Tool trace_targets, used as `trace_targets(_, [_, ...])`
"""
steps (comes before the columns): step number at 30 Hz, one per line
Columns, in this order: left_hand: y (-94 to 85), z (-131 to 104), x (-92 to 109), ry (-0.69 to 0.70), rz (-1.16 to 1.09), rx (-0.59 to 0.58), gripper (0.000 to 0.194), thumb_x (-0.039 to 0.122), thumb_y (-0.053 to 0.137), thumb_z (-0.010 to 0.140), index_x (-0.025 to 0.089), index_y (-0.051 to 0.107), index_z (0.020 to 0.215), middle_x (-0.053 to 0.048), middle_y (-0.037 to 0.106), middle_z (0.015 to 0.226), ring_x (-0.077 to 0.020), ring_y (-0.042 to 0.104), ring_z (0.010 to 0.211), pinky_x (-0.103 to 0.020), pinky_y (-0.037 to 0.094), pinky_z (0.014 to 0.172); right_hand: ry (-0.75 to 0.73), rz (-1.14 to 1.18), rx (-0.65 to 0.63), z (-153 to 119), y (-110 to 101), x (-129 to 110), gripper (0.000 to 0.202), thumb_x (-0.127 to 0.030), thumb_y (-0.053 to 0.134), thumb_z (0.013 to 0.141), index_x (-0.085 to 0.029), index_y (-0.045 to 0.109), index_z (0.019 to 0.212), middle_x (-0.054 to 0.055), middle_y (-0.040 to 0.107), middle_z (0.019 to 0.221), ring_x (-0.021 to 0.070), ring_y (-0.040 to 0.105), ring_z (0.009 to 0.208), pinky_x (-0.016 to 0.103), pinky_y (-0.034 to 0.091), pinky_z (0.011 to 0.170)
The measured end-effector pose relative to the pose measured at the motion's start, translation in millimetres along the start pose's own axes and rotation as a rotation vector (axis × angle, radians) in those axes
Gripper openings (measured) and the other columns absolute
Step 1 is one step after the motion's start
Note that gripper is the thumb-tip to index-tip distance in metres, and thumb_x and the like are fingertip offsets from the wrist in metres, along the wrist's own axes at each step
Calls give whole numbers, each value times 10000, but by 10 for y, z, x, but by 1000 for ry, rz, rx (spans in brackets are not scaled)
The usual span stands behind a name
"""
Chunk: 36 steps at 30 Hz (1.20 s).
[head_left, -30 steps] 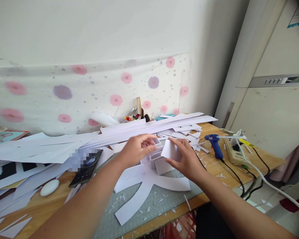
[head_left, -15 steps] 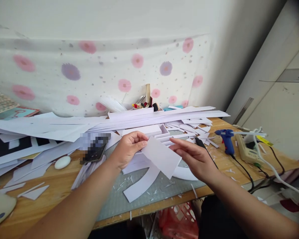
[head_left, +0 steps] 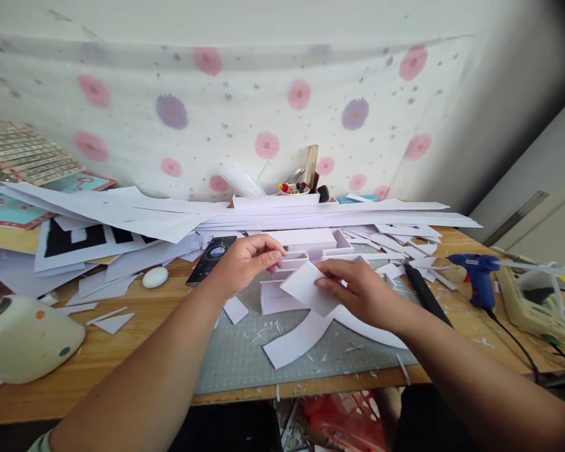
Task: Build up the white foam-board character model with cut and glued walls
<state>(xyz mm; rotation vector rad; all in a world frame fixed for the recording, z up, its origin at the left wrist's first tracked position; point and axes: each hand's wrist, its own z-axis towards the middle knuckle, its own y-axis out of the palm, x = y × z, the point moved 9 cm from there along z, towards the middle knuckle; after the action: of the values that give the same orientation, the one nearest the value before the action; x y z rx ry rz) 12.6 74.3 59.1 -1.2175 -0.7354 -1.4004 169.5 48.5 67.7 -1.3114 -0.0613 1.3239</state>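
My right hand (head_left: pixel 358 290) pinches a small four-cornered piece of white board (head_left: pixel 308 287) between thumb and fingers, tilted above the mat. Left of it, my left hand (head_left: pixel 253 260) is closed, thumb against curled fingers, apart from the board. Whether anything tiny is in that pinch I cannot make out. Under the held piece lie a curved white strip (head_left: pixel 294 345) and another curved strip (head_left: pixel 370 326), on a grey-green cutting mat (head_left: pixel 238 370). White board box shapes (head_left: pixel 306 240) stand just behind the hands, partly covered by them.
A blue glue gun (head_left: pixel 480 276) and a power strip (head_left: pixel 530 307) with cables are at the right. Long white strips (head_left: pixel 348 218) cross the back. A phone (head_left: pixel 209 258), a white oval object (head_left: pixel 155 277) and a cream container (head_left: pixel 28 342) are at the left. Scraps litter the mat.
The white board piece has passed from my left hand to my right, whose fingers have closed on it. My view has turned left, showing more of the cream container.
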Motion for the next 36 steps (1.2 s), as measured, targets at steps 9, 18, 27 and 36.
trace_targets(9, [516, -141, -232, -148, -390, -34, 486, 496, 736, 688, 166, 639, 1032, -76, 679, 919, -209, 614, 794, -302, 467, 680, 139, 490, 315, -100, 50, 124, 320, -484, 582, 870, -180, 556, 774, -2, 553, 654, 140, 523, 586, 228, 437, 523])
trace_targets(18, [815, -8, 14, -164, -134, -70, 384, 500, 522, 859, 205, 559, 1102, -44, 658, 950, -196, 600, 835, -298, 463, 728, 680, -677, 222, -857, -1018, 1169, 294, -331, 459, 930, -139, 611, 1094, 104, 651, 916, 261, 610, 833, 346, 451, 718])
trace_targets(27, [1140, -32, -28, -20, 241, -171, 769, 629, 675, 658, 209, 389, 1236, -80, 569, 1042, -260, 547, 920, -345, 460, 768, 886, -735, 54, -1377, -991, 1885, 500, -376, 644, 827, -143, 529, 1254, 183, 587, 1125, 341, 577, 1007, 393, 447, 789])
trace_targets(36, [1068, -98, -9, 77, 238, -106, 714, 621, 668, 674, 228, 482, 1241, -95, 553, 1150, -270, 533, 986, -365, 425, 880, 765, -521, 268, -1324, -1204, 1368, 456, -243, 525, 805, -205, 492, 1259, 57, 643, 955, 245, 618, 809, 313, 468, 694])
